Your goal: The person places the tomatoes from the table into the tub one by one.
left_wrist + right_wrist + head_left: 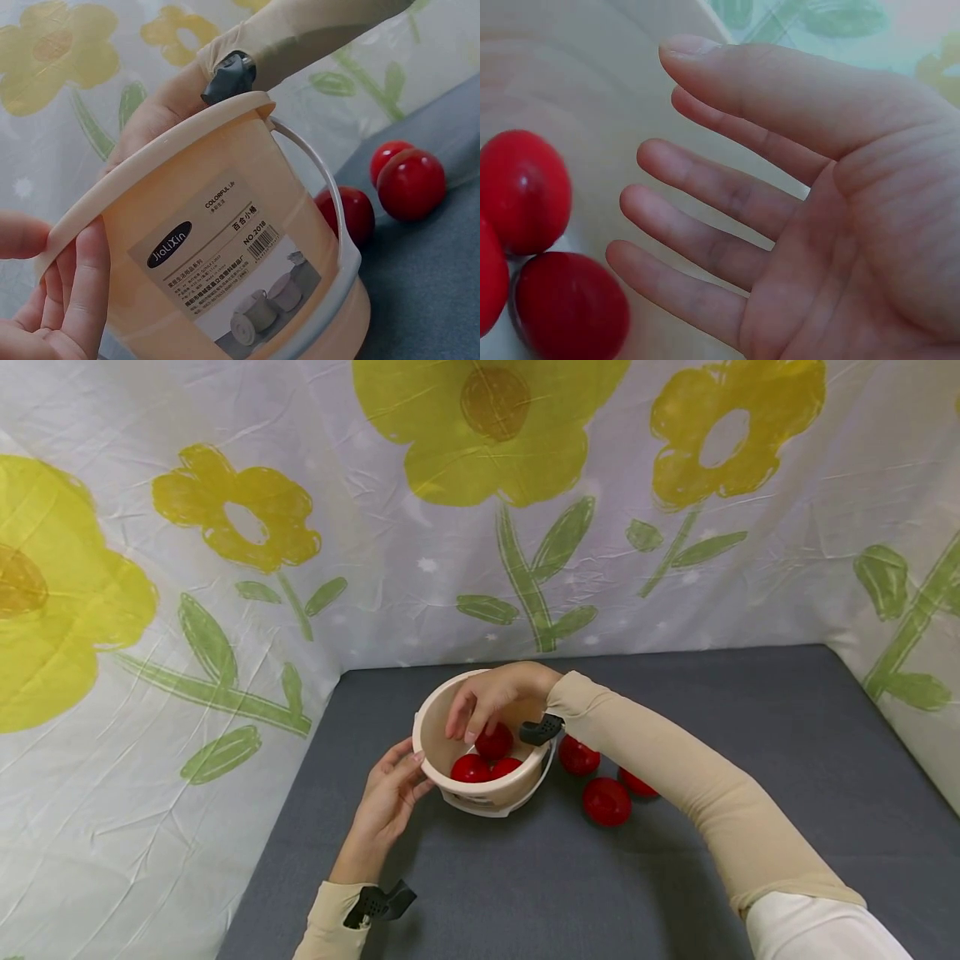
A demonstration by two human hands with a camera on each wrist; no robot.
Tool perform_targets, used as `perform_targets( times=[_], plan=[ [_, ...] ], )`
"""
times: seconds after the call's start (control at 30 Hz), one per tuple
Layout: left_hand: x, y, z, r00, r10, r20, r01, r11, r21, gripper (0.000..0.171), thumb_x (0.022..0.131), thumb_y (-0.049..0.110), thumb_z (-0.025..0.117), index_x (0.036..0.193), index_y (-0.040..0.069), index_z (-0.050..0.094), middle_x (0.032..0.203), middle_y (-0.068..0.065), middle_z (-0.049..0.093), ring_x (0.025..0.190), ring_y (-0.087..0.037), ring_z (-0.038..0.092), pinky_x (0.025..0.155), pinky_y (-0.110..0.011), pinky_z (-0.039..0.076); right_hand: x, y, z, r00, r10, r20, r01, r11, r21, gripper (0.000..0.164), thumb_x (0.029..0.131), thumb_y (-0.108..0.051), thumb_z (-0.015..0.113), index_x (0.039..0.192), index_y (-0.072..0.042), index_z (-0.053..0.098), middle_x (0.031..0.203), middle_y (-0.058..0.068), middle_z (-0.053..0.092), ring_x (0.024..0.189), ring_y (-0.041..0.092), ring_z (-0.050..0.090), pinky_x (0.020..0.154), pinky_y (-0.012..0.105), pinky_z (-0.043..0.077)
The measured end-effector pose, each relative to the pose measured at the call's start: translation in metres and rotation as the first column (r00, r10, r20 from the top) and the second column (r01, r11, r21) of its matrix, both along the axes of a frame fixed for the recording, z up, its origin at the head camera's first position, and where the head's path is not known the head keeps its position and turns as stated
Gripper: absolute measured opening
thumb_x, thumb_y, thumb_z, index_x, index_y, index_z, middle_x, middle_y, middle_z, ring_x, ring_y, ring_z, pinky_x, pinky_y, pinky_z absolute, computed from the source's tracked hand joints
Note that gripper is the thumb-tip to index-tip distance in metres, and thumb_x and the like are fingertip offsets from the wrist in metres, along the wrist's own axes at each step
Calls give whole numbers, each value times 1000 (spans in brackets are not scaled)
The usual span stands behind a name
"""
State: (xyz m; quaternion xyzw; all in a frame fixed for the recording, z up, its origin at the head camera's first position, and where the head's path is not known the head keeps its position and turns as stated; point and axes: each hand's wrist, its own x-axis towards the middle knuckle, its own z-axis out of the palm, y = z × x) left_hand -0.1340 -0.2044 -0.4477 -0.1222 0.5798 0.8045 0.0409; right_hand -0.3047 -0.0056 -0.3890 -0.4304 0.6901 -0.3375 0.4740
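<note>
A cream plastic bucket (300, 202) with a printed label stands tilted in the left wrist view. My left hand (392, 793) grips its rim, the thumb on one side and curled fingers on the other. Over the bucket's mouth, my right hand (501, 693) reaches in from the right with spread fingers and an empty palm. Below those fingers, a glossy red ball (494, 742) lies with two more, one of them the left ball (470, 768), at the bucket's bottom.
Right of the bucket, red balls lie on the dark grey tabletop (480, 885): one by the handle (579, 755), a nearer ball (607, 802), and one partly behind the right sleeve (675, 777). A flower-printed cloth (405, 577) hangs behind the table.
</note>
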Motion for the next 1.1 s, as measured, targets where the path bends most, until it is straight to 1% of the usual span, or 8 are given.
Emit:
perform_targets(
  times=[0.17,0.23,0.33,0.43,0.57,0.7,0.9,1.1],
  plan=[
    [0,0,0,1000,-1,4,1,1000,-2,44,98,3,52,140,3,39,128,-8,51,94,-13,65,73,-23,60,-4,7,22,999,7,-39,-9,999,-45,48,87,-16,71,131,-3,61,136,22,60,116,21,61,104,49,51],
    [0,0,0,1000,-2,2,2,1000,1,43,98,3,51,139,3,39,127,-7,51,93,-13,65,74,-23,60,-7,11,34,996,14,-91,-20,997,-68,47,87,-17,70,132,-3,60,135,18,62,118,22,62,101,44,53],
    [-1,1,0,1000,-2,-6,2,1000,5,43,98,2,51,139,2,38,126,-8,53,90,-12,66,73,-24,61,-10,19,47,993,-7,-120,-4,995,-97,46,88,-17,70,131,-5,62,133,13,65,121,28,62,99,39,55],
    [-1,1,1,1000,-4,-18,4,1000,-4,44,98,1,51,139,0,37,125,-9,54,88,-10,66,73,-23,61,-13,29,53,993,-41,-114,25,990,-137,42,88,-13,69,129,-5,63,131,14,66,123,37,60,97,38,56],
    [-2,1,1,1000,1,-13,-1,1000,-2,43,98,1,52,139,1,39,125,-9,55,88,-11,67,72,-23,61,-17,50,61,989,-94,-114,73,981,-178,40,89,-10,69,129,-7,64,133,16,64,125,35,59,99,37,55],
    [-2,1,1,1000,2,2,-2,1000,10,44,98,1,52,139,2,39,125,-9,55,89,-12,66,73,-24,61,-19,81,68,975,-155,-157,124,973,-195,44,89,-11,71,131,-8,62,137,13,61,130,30,57,103,37,53],
    [-1,1,2,1000,3,1,-3,1000,-2,44,97,2,52,139,3,40,128,-10,54,89,-12,66,73,-24,61,-17,130,63,952,-260,-159,226,953,-202,51,88,-13,74,135,-6,58,142,15,57,134,31,52,101,38,54],
    [0,1,2,1000,2,2,-2,1000,7,42,97,2,52,138,3,41,127,-10,54,88,-12,66,73,-24,61,-10,169,28,929,-347,-132,308,919,-248,51,88,-13,73,136,-4,57,143,16,55,133,29,52,96,37,56]
  ],
)
